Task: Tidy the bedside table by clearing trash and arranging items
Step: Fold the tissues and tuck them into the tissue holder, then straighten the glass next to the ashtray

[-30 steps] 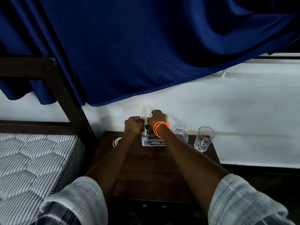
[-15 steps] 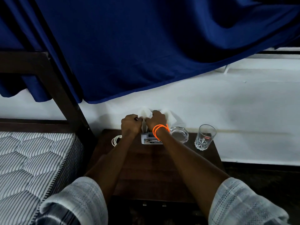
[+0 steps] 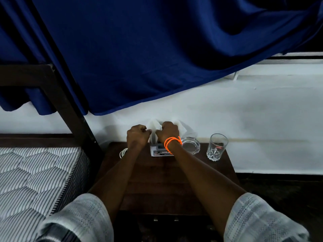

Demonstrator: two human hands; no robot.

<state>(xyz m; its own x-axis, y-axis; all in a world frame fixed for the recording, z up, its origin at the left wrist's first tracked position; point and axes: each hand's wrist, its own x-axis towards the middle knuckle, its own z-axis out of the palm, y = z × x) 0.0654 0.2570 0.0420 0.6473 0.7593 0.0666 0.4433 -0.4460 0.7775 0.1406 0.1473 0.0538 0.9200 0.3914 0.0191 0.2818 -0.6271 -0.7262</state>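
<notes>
Both hands, left hand [image 3: 138, 137] and right hand [image 3: 168, 131], clenching around tissue [image 3: 153, 125] above box [image 3: 161, 151]. Probably bunching it up; keep elbows off glass [image 3: 216, 147] right of right hand.

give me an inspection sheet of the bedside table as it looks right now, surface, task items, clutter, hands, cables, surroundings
Surface: dark wooden bedside table, front half bare.
Job's things: white tissue sticking up from a tissue box at the back edge; glass ashtray right of the box; cut-glass tumbler upright near the right edge.
Clutter: nothing seen loose on the top.
Grippers: left hand and right hand both closed on the tissue; orange bracelet on the right wrist.
Cables: coiled white cable at the back left.
Surroundings: striped mattress left; blue curtain above; white wall behind.
</notes>
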